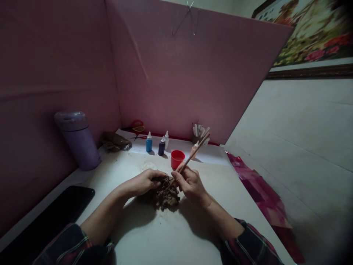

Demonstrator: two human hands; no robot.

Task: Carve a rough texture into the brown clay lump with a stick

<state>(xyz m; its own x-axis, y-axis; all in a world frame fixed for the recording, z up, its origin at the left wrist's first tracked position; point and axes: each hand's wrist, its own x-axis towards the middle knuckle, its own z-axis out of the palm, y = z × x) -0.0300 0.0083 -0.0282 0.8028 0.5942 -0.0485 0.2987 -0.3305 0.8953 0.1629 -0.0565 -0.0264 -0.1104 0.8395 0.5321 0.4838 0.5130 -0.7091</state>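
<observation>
A rough, crumbly lump of brown clay (167,198) sits on the white table in front of me. My left hand (145,182) grips its upper left side, fingers curved over the top and thumb against it. Between the thumb and fingers of my right hand (191,184) is a thin brown stick (195,150), slanting up to the right. Its lower end reaches the top of the clay; whether the tip is sunk in, I cannot tell. Just behind the hands stands a red cup (177,159).
Small paint bottles, blue (149,142), dark (161,147), white (167,140) and peach (194,151), stand behind. Scissors (138,126) and a brown bag (114,141) lie back left. A purple bottle (79,143) and black phone-like slab (55,217) are left. Pink boards (179,73) enclose the table.
</observation>
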